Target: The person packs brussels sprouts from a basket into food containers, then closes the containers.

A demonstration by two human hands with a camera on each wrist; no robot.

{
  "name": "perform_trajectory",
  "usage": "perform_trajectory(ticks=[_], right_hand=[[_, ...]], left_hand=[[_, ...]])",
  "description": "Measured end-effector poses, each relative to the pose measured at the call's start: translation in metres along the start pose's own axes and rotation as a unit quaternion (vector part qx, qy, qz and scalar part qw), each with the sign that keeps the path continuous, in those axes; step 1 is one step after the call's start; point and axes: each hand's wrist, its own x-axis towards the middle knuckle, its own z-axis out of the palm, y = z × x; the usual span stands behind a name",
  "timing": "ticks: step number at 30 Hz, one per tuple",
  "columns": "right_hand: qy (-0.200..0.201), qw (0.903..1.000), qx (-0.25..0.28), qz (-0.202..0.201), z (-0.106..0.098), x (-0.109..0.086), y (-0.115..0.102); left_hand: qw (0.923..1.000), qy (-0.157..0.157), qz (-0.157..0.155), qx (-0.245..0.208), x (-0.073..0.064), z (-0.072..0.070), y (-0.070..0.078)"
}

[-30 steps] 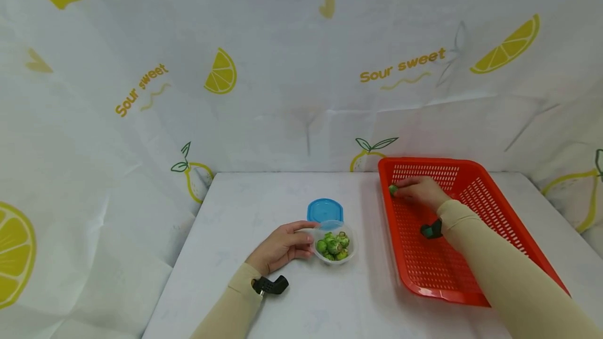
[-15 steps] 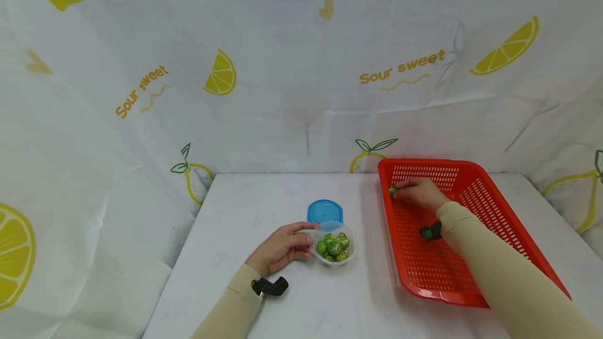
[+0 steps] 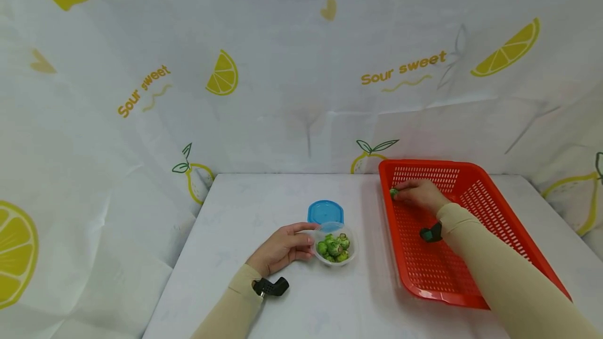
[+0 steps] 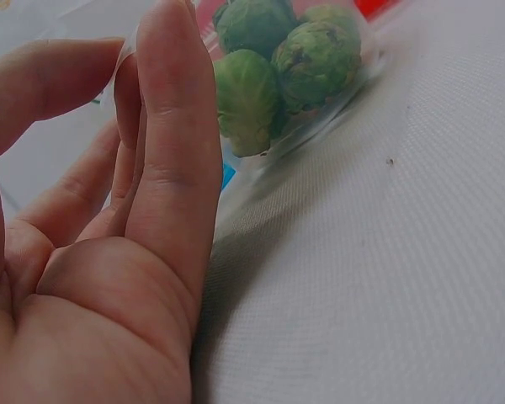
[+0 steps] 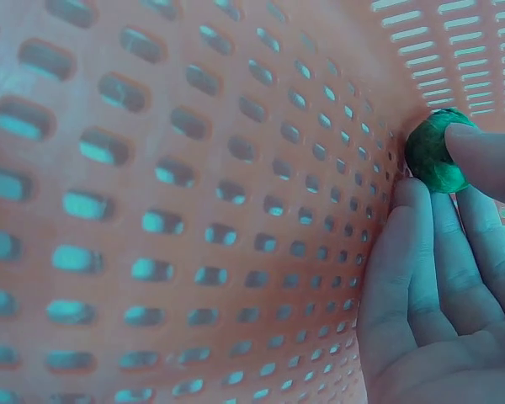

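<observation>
In the head view my left hand (image 3: 286,247) holds the left side of a small clear plastic container (image 3: 352,250). Several green Brussels sprouts (image 3: 334,247) lie inside it. The left wrist view shows the thumb and a finger meeting at the container's thin edge, with sprouts (image 4: 248,93) visible through the wall. My right hand (image 3: 419,195) reaches into the red plastic basket (image 3: 400,266), by its far left corner. There it pinches one Brussels sprout (image 5: 438,151) between thumb and fingertips, close against the perforated wall.
A blue lid (image 3: 325,212) lies flat on the white table (image 3: 264,203) just behind the container. The basket stands to the right, its back rim close to the white lemon-print cloth (image 3: 282,93) that hangs behind the table.
</observation>
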Motion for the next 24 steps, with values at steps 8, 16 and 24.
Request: perform_trajectory(ticks=[8,16,24], right_hand=[[0.011,0.9997,-0.007,-0.020,-0.003,-0.006,-0.001],[0.016,0.9989,-0.008,-0.043,-0.007,-0.024,-0.007],[0.016,0.9981,-0.011,-0.058,-0.016,-0.049,-0.012]], left_hand=[[1.0000,-0.001,0.000,0.004,0.001,0.000,-0.002],[0.9999,0.007,-0.002,0.008,0.001,0.000,-0.004],[0.9999,0.009,0.002,0.010,0.000,0.001,-0.003]])
